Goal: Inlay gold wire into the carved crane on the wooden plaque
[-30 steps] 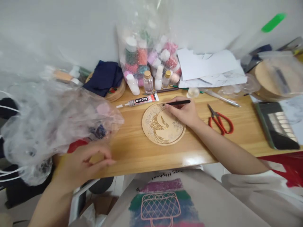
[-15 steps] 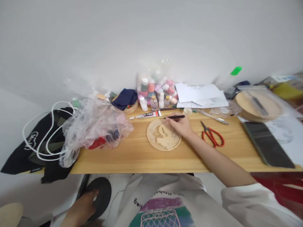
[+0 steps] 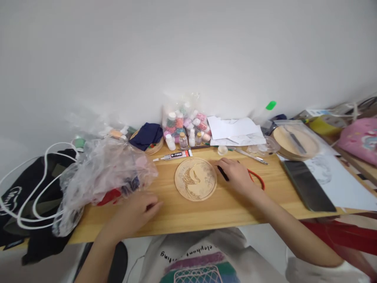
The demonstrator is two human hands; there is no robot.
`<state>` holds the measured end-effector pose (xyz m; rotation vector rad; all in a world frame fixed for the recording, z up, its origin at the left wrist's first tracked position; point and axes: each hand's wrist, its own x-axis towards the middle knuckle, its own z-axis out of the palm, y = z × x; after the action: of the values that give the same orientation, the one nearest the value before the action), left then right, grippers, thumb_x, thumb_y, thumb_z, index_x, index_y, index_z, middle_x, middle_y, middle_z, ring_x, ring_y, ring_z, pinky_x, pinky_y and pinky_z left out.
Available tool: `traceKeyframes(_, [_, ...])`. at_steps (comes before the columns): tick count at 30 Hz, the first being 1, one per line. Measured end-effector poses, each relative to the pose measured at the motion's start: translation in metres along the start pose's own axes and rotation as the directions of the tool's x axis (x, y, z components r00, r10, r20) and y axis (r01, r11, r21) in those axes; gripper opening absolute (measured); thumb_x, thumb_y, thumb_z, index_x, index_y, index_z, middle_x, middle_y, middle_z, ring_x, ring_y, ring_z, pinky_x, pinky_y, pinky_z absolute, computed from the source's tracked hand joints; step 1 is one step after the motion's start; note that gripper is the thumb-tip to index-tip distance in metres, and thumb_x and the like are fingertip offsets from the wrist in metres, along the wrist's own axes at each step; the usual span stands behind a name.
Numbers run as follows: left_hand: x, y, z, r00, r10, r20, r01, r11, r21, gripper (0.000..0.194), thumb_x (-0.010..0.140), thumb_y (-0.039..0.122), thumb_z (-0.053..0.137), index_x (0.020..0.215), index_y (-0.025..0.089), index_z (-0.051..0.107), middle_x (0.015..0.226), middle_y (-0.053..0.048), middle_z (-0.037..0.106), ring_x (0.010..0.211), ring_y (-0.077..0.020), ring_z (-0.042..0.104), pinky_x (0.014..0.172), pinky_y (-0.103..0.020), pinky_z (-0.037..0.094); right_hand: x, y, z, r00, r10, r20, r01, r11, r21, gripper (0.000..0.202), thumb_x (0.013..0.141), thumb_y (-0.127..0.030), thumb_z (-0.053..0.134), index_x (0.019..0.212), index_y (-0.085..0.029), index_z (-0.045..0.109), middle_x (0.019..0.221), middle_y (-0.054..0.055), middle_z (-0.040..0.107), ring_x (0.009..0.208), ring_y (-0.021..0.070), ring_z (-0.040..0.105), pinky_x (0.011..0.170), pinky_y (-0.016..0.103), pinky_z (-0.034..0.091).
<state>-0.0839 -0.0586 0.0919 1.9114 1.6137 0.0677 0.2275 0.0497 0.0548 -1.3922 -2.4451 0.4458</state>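
My right hand (image 3: 237, 175) is low over the table, its fingers closed around a slim black tool (image 3: 223, 173) whose exact kind I cannot make out. Just left of it lies a round wooden disc (image 3: 196, 180) with a crane-like bird and pale circle drawn on it. Pliers with red handles (image 3: 259, 179) are partly hidden behind the hand. My left hand (image 3: 137, 214) hovers at the table's front left with nothing visible in it, thumb apart from the curled fingers. Beside it rests a clear plastic bag (image 3: 108, 165) with red and dark contents. A B-7000 glue tube (image 3: 173, 155) lies behind the disc.
Small bottles (image 3: 183, 140), a bag of colourful jars (image 3: 179, 122) and white papers (image 3: 235, 131) line the wall. On the right are a phone (image 3: 309, 184), a wooden hoop (image 3: 294, 142) and a drawing sheet (image 3: 338, 181). A white cable (image 3: 44, 169) loops over a black bag (image 3: 20, 192).
My left hand has risen from below the table edge to above it. My right hand has moved right, off the disc, with the black tool now angled downward. The view has shifted right.
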Motion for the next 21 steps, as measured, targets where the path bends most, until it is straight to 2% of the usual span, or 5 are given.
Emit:
traceKeyframes(3, [0.014, -0.006, -0.004, 1.000, -0.012, -0.007, 0.011, 0.999, -0.036, 0.044, 0.092, 0.050, 0.031, 0.062, 0.020, 0.042, 0.067, -0.003, 0.056, 0.066, -0.0185, 0.048, 0.064, -0.030, 0.031, -0.017, 0.007, -0.005, 0.993, -0.013, 0.118, 0.031, 0.988, -0.150, 0.031, 0.080, 0.001, 0.051, 0.098, -0.014, 0.070, 0.104, 0.014, 0.070, 0.093, 0.0250, 0.064, 0.074, 0.032, 0.044])
traceKeyframes(8, [0.033, -0.013, -0.002, 0.999, -0.025, 0.037, 0.029, 0.993, -0.119, 0.047, 0.092, 0.056, 0.031, 0.063, 0.020, 0.040, 0.066, -0.001, 0.052, 0.066, -0.0177, 0.047, 0.064, -0.029, 0.032, -0.006, 0.019, -0.014, 0.977, 0.000, 0.215, 0.065, 0.954, -0.293, 0.028, 0.089, -0.006, 0.052, 0.101, -0.022, 0.072, 0.113, 0.007, 0.070, 0.098, 0.0197, 0.064, 0.084, 0.030, 0.045])
traceKeyframes(12, [0.038, -0.014, 0.001, 0.997, -0.049, 0.055, 0.058, 0.984, -0.170, 0.047, 0.091, 0.059, 0.030, 0.064, 0.021, 0.040, 0.067, 0.000, 0.050, 0.067, -0.0179, 0.048, 0.066, -0.029, 0.034, 0.023, 0.049, -0.047, 0.981, 0.184, 0.060, -0.138, 0.884, -0.447, 0.029, 0.094, -0.013, 0.045, 0.108, -0.018, 0.070, 0.109, 0.011, 0.070, 0.101, 0.0230, 0.063, 0.081, 0.031, 0.045])
traceKeyframes(16, [0.035, -0.014, 0.003, 0.996, -0.066, 0.054, 0.076, 0.976, -0.204, 0.045, 0.091, 0.058, 0.031, 0.071, 0.021, 0.047, 0.071, 0.000, 0.054, 0.071, -0.0193, 0.052, 0.069, -0.030, 0.037, 0.042, 0.087, -0.079, 0.896, 0.403, -0.185, -0.436, 0.719, -0.541, 0.032, 0.092, -0.021, 0.045, 0.107, -0.007, 0.070, 0.108, 0.022, 0.067, 0.102, 0.0333, 0.061, 0.076, 0.038, 0.045])
traceKeyframes(21, [0.036, -0.009, 0.000, 0.997, -0.066, 0.033, 0.072, 0.972, -0.222, 0.043, 0.090, 0.056, 0.034, 0.077, 0.020, 0.055, 0.077, -0.002, 0.061, 0.076, -0.0207, 0.056, 0.074, -0.032, 0.041, 0.047, 0.110, -0.084, 0.875, 0.448, -0.183, -0.464, 0.671, -0.578, 0.027, 0.089, -0.020, 0.049, 0.090, -0.013, 0.075, 0.099, 0.016, 0.071, 0.095, 0.0278, 0.063, 0.071, 0.033, 0.042])
